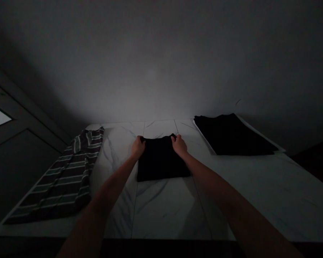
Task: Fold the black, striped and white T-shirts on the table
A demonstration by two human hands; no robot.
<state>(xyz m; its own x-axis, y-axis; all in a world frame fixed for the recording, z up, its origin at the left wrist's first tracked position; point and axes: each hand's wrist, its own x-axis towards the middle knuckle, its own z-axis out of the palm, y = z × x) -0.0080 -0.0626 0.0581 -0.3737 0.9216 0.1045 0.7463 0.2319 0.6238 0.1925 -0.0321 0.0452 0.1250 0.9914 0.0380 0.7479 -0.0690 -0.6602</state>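
Observation:
A black folded garment (161, 161) lies in the middle of the white marbled table; in the dim light I cannot make out its kind. At its far left corner my left hand (138, 147) is closed, pinching the edge between thumb and fingers. My right hand (179, 144) grips the far right corner in the same way. Between the two hands the far edge dips slightly. The near edge of the cloth rests against the tabletop.
On the left lies a striped garment (67, 172) in dark and grey-green bands. A stack of folded dark clothes (231, 136), with white cloth showing at its edges, sits at the right back. Behind the marbled table (161, 215) stands a grey wall (156, 64). A door (10, 118) is at far left.

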